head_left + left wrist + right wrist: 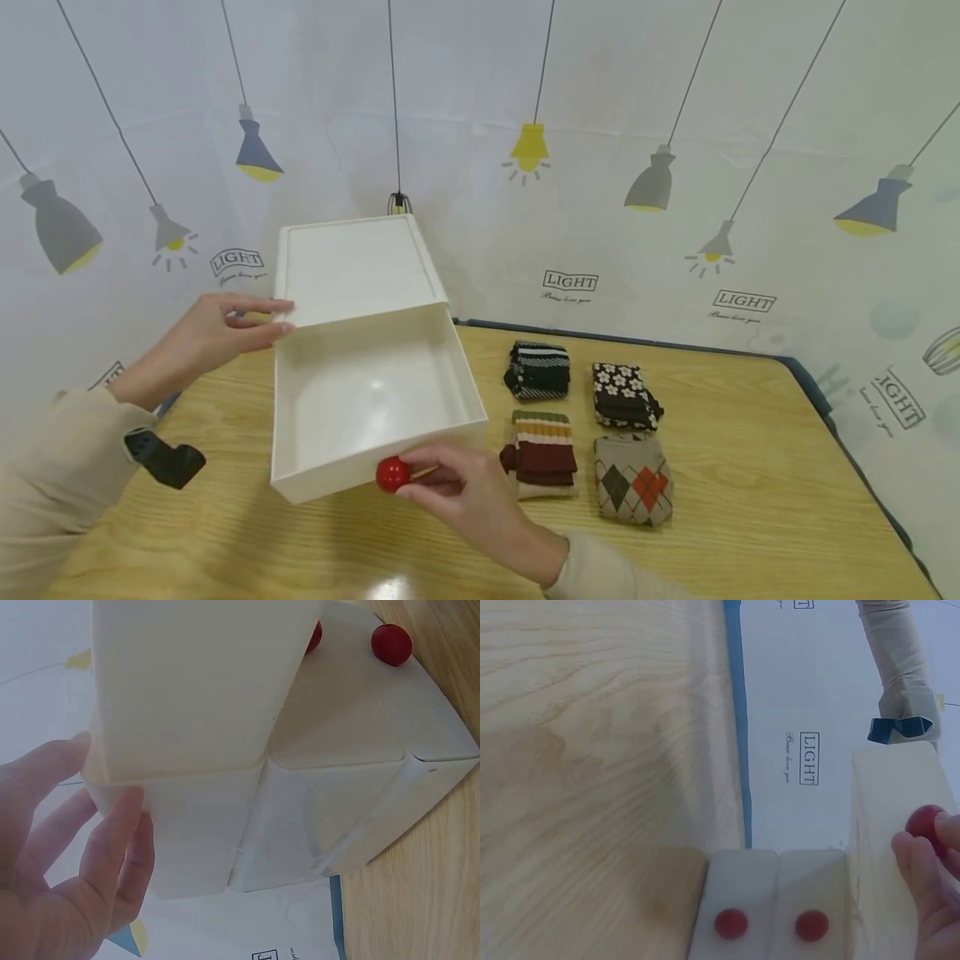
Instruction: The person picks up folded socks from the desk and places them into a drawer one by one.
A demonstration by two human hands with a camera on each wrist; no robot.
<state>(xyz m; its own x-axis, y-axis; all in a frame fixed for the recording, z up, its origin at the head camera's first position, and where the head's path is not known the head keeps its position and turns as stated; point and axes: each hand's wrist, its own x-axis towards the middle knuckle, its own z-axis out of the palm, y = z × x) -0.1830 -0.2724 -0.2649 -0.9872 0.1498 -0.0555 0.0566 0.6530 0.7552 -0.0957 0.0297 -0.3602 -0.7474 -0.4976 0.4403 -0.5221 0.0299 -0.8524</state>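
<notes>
A white drawer is pulled out toward me from the top of a white drawer cabinet, and its visible floor is bare. My right hand pinches the round red knob on the drawer's front between thumb and fingers. At the cabinet's left side, my left hand touches the front corner with extended fingertips; the left wrist view shows the fingers against the white side wall. Lower drawer fronts with red knobs appear below in the right wrist view.
Right of the cabinet, folded socks lie on the wooden table: a black striped pair, a black floral pair, a maroon striped pair and a beige argyle pair. A lamp-patterned sheet hangs behind the table.
</notes>
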